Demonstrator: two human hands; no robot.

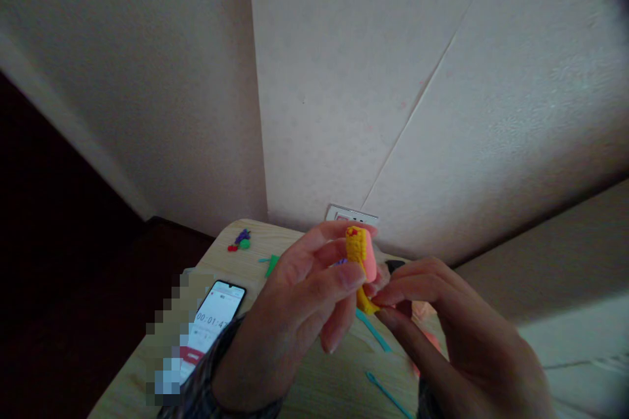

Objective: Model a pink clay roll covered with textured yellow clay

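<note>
Above the table, my left hand (314, 288) grips a small modelling-clay piece between thumb and fingers. The clay piece (372, 255) has a pink body with a bumpy yellow part on its left side and a little red bit on top. A smooth yellow clay strip (364, 301) hangs from its lower end. My right hand (442, 321) pinches the end of that strip between thumb and index finger. Below the hands, a teal flat tool (374, 332) and a thin teal stick (388, 394) lie on the table.
A phone (211, 321) showing a timer lies on the wooden table (324, 383), left of my hands. Purple, green and red clay fruit (242, 241) sits at the far left corner. Something green (272, 266) lies behind my left hand. A wall socket (351, 215) is beyond.
</note>
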